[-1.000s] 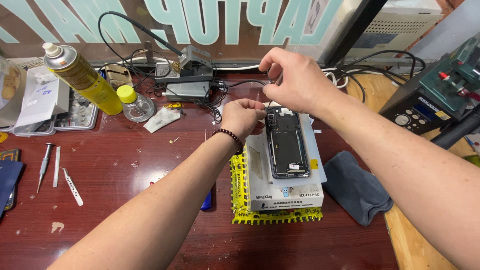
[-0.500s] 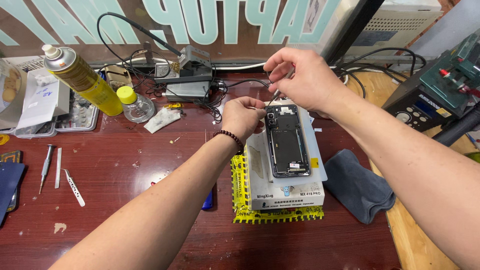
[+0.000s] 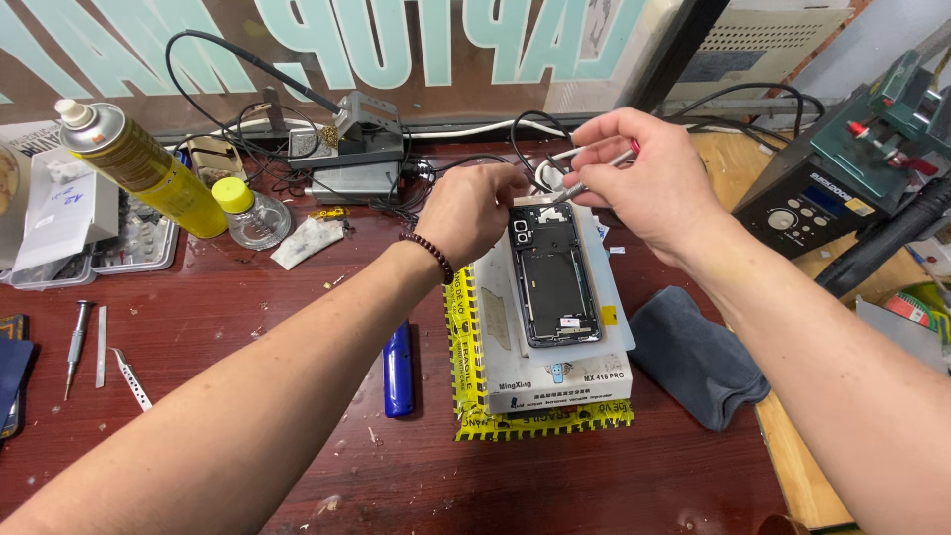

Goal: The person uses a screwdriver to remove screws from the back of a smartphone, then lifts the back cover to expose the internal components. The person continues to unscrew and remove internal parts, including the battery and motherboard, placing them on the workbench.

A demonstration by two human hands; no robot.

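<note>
While the far left of the dark red bench (image 3: 297,327) holds a small screwdriver (image 3: 76,343) and a pair of tweezers (image 3: 130,377) lying near each other, a yellow spray can (image 3: 149,168) leans behind them beside a little yellow-capped bottle (image 3: 250,210). A blue pen-shaped tool (image 3: 397,368) lies just left of the white block (image 3: 555,372), which rests on a yellow mat (image 3: 461,327). Your left hand (image 3: 474,210) curls its fingers down onto the top left corner of the opened phone (image 3: 553,277), which lies face down on that block. Your right hand (image 3: 649,178) pinches a slim metal tool (image 3: 584,176), its tip at the phone's top edge. A grey cloth (image 3: 698,357) lies right of the block, and a dark bench instrument (image 3: 827,178) stands beyond
</note>
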